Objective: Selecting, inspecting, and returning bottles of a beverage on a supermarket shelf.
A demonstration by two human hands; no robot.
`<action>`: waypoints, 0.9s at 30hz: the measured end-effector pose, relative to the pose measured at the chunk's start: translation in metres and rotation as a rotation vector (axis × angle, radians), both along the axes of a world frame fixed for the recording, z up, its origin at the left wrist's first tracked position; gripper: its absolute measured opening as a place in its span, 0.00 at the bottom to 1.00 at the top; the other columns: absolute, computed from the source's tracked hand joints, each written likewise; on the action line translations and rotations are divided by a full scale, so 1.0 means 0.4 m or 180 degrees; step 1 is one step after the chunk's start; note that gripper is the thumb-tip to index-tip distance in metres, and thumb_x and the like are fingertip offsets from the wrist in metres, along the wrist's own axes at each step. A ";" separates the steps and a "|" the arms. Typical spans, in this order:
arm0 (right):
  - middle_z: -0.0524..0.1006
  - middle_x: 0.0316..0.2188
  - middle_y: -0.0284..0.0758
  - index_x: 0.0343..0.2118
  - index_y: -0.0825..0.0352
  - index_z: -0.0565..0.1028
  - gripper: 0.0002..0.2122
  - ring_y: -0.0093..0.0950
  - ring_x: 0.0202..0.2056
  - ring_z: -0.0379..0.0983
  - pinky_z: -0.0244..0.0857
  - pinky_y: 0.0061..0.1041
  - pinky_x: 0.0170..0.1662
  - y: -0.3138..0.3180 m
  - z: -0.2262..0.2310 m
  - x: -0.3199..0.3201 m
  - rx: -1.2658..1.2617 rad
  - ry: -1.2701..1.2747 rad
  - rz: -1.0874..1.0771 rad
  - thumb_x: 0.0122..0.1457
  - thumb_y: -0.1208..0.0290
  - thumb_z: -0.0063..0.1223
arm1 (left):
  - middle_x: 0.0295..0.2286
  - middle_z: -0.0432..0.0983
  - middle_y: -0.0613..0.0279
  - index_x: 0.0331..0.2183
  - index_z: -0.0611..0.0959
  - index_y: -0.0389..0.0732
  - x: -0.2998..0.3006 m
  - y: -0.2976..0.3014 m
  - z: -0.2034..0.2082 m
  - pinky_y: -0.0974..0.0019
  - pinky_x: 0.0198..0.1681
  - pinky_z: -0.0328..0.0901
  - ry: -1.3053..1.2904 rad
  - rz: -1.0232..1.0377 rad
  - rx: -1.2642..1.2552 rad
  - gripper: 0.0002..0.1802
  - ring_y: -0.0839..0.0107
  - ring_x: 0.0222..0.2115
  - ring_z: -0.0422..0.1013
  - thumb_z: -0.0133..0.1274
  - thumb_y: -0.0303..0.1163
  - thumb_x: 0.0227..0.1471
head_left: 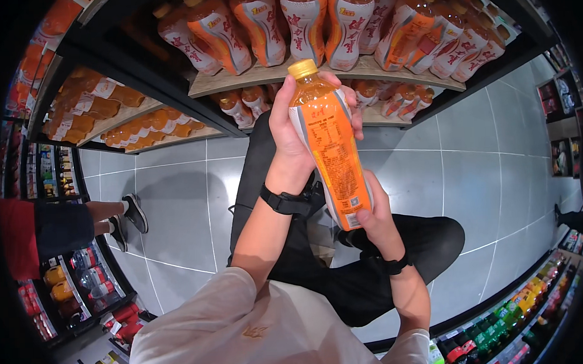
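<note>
An orange drink bottle (333,139) with a yellow cap is tilted in front of me, its back label with fine print and a barcode facing up. My left hand (287,132) is closed round its upper part, thumb beside the neck and fingertips showing on the far side. Around the lower end, my right hand (379,220) grips the bottle with its thumb on the label near the base. Just beyond the cap, a wooden shelf (268,78) carries several upright bottles (351,29) of the same orange and white look.
A lower shelf (392,110) holds more orange bottles, and another rack (119,111) of them stands at the left. A person's legs and dark shoes (135,213) are on the grey tiled floor (176,186). Drink shelves (495,322) curve round the lower right. My bent knee (438,238) sticks out rightward.
</note>
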State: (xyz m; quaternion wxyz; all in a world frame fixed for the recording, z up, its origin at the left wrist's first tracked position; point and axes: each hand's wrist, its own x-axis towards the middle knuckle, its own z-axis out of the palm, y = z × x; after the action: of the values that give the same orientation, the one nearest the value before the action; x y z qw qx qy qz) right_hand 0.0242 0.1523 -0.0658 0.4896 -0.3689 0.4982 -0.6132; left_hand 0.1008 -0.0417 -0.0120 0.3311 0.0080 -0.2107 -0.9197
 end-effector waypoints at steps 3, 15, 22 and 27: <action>0.73 0.49 0.36 0.59 0.73 0.62 0.39 0.24 0.51 0.69 0.60 0.25 0.55 0.004 -0.006 0.001 -0.0016 -0.0060 0.0043 0.55 0.46 0.61 | 0.32 0.72 0.53 0.42 0.75 0.43 0.000 0.005 0.001 0.55 0.27 0.68 -0.0047 -0.0078 0.0132 0.35 0.58 0.26 0.71 0.37 0.67 0.58; 0.72 0.51 0.38 0.60 0.74 0.61 0.38 0.25 0.53 0.68 0.59 0.26 0.57 0.010 -0.017 0.008 -0.0066 -0.0324 0.0022 0.56 0.49 0.60 | 0.34 0.77 0.48 0.43 0.75 0.38 -0.011 0.000 -0.022 0.53 0.30 0.73 0.0143 -0.0133 0.0113 0.34 0.55 0.28 0.77 0.36 0.62 0.60; 0.72 0.51 0.38 0.60 0.73 0.61 0.36 0.25 0.53 0.68 0.59 0.26 0.57 0.005 -0.016 0.005 -0.0071 -0.0371 -0.0071 0.57 0.52 0.60 | 0.34 0.77 0.47 0.44 0.76 0.38 -0.014 -0.004 -0.032 0.53 0.32 0.74 0.0027 -0.0191 0.0229 0.34 0.54 0.28 0.76 0.36 0.62 0.61; 0.73 0.50 0.37 0.60 0.73 0.61 0.35 0.24 0.52 0.69 0.61 0.26 0.56 0.001 -0.027 0.005 -0.0170 -0.0309 -0.0006 0.58 0.54 0.60 | 0.36 0.69 0.53 0.46 0.75 0.40 -0.009 -0.004 -0.030 0.57 0.32 0.66 -0.0122 -0.0247 0.0196 0.35 0.58 0.30 0.68 0.38 0.64 0.60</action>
State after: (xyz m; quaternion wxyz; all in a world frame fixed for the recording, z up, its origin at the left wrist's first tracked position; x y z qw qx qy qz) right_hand 0.0262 0.1527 -0.0767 0.5026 -0.3512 0.4577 -0.6439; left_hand 0.0971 -0.0435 -0.0239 0.2907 0.0276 -0.1888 -0.9376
